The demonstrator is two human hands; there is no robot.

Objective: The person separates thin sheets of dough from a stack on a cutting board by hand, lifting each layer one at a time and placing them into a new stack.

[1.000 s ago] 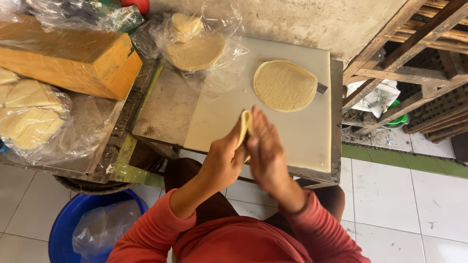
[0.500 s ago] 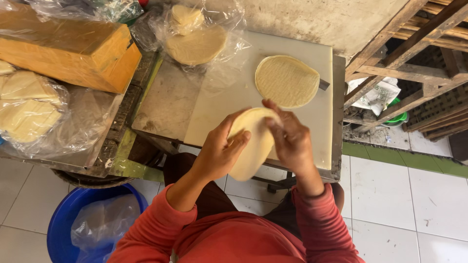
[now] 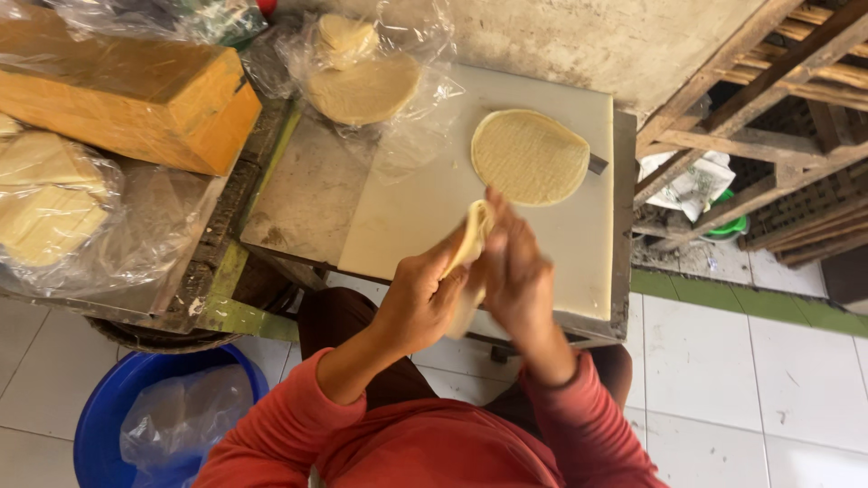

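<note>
Both of my hands press a thin pale dough sheet (image 3: 470, 246) between their palms, edge-on to the camera, above the near side of a white cutting board (image 3: 407, 217). My left hand (image 3: 423, 298) is under it on the left, my right hand (image 3: 517, 276) flat against it on the right. A round, flat dough disc (image 3: 529, 155) lies on the far right of the board.
A clear plastic bag with more dough rounds (image 3: 362, 86) lies at the board's far left. An orange wooden block (image 3: 127, 95) and bagged dough (image 3: 45, 199) sit to the left. A blue bucket (image 3: 99, 425) stands on the tiled floor. Wooden crates (image 3: 778, 117) stand at right.
The dough sheet was edge-on between my palms, then opened out flat facing up, and is now pressed edge-on between my palms again. The disc on the board has not moved.
</note>
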